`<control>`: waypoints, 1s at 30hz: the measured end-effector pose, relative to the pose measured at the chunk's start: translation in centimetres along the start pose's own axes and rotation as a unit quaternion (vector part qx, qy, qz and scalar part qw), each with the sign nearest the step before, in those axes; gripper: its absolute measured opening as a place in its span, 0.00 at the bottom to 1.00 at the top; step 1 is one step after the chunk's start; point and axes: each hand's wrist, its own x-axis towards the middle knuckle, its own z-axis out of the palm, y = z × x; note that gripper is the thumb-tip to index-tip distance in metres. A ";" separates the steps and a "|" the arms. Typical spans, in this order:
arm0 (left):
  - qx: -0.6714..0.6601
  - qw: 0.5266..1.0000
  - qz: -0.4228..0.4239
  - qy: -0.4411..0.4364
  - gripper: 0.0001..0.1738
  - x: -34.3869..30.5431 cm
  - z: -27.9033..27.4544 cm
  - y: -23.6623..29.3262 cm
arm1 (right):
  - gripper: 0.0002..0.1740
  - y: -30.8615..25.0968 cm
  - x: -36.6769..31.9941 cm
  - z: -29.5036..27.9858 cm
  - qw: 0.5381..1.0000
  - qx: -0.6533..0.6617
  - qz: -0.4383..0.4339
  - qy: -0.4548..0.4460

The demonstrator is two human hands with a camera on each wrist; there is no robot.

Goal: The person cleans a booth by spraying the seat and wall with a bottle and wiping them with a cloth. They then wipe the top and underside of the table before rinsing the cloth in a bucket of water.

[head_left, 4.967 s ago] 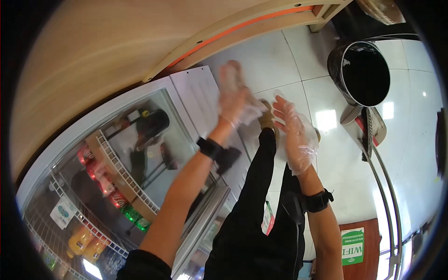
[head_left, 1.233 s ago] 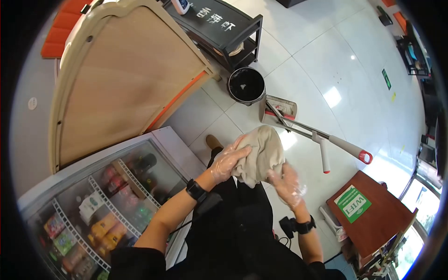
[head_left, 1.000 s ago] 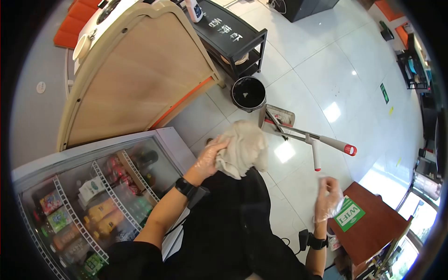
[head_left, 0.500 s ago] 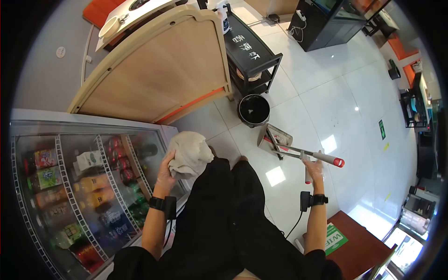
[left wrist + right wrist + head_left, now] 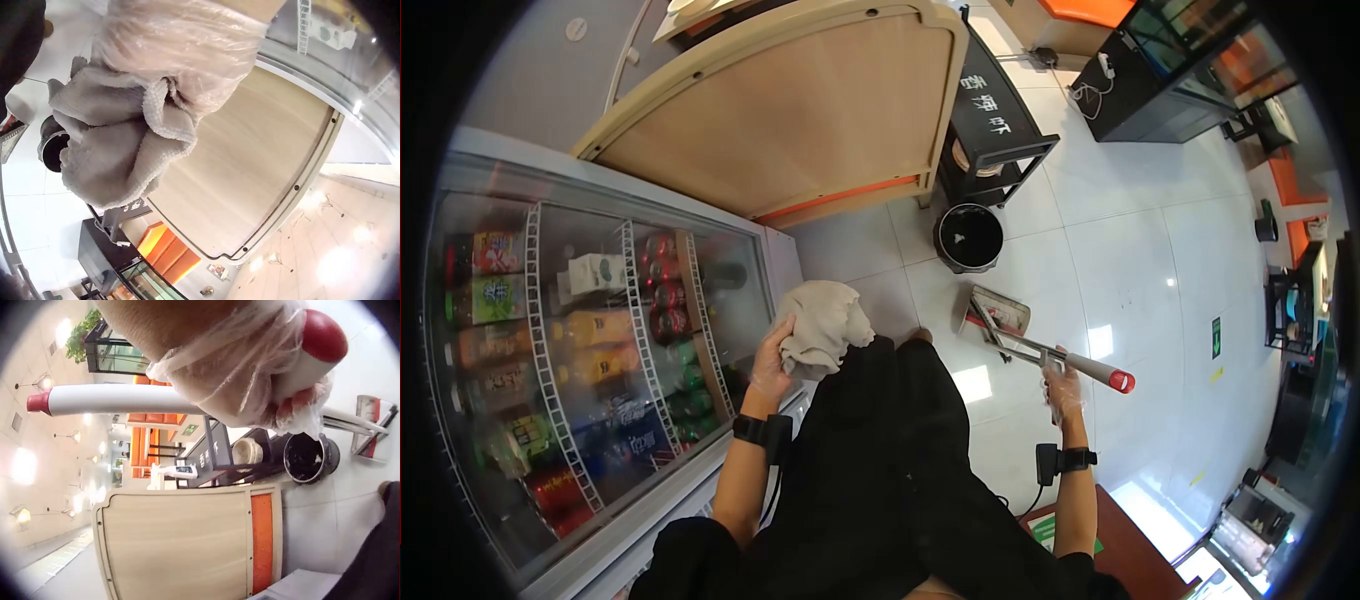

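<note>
My left hand (image 5: pixel 770 368), in a clear plastic glove, grips a bunched grey-beige cloth (image 5: pixel 825 325) in front of the fridge's right side. In the left wrist view the cloth (image 5: pixel 119 137) hangs in loose folds from the gloved hand (image 5: pixel 181 50). My right hand (image 5: pixel 1063 392), also gloved, holds a broom and long-handled dustpan by their grey, red-ended handles (image 5: pixel 1100 371). The right wrist view shows its fingers curled round one handle (image 5: pixel 300 378), while the other handle (image 5: pixel 125 400) sticks out past the hand. The dustpan's pan (image 5: pixel 1005 312) rests on the floor.
A glass-doored drinks fridge (image 5: pixel 785 265) stands at my left, with a wooden panel (image 5: pixel 800 130) behind it. Ahead are a black bucket (image 5: pixel 968 238) and a black trolley (image 5: pixel 990 110). A brown table (image 5: pixel 1125 550) is close by my right arm.
Both hands, bare of objects at first, later held the cloth together. The right hand then let go and took the broom and dustpan handles; the left carried the cloth leftward to the fridge.
</note>
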 end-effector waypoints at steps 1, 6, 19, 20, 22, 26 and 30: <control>-0.005 1.000 0.001 0.003 0.26 0.1 0.0 -0.1 | 0.34 -1.2 -1.1 0.6 1.000 0.007 0.006 -0.017; -0.032 0.999 -0.013 -0.001 0.26 -0.1 -1.2 -0.4 | 0.37 -5.6 -4.7 4.7 0.996 0.015 0.014 -0.088; -0.075 0.996 0.029 0.028 0.27 -1.5 -4.2 1.0 | 0.48 -14.3 -4.2 19.1 0.957 0.268 0.000 -0.116; -0.083 0.996 0.028 0.032 0.27 -1.6 -4.4 1.0 | 0.49 -14.8 -4.0 20.6 0.953 0.283 -0.002 -0.106; -0.092 0.995 0.027 0.040 0.27 -1.8 -4.9 1.0 | 0.52 -16.1 -3.4 23.2 0.948 0.296 -0.014 -0.113; -0.091 0.993 0.025 0.077 0.28 -2.2 -5.2 1.0 | 0.49 -19.1 -1.8 28.8 0.932 0.358 -0.002 -0.054; -0.093 0.991 0.030 0.092 0.28 -2.4 -5.8 1.2 | 0.43 -21.5 -0.1 32.4 0.937 0.342 0.009 -0.070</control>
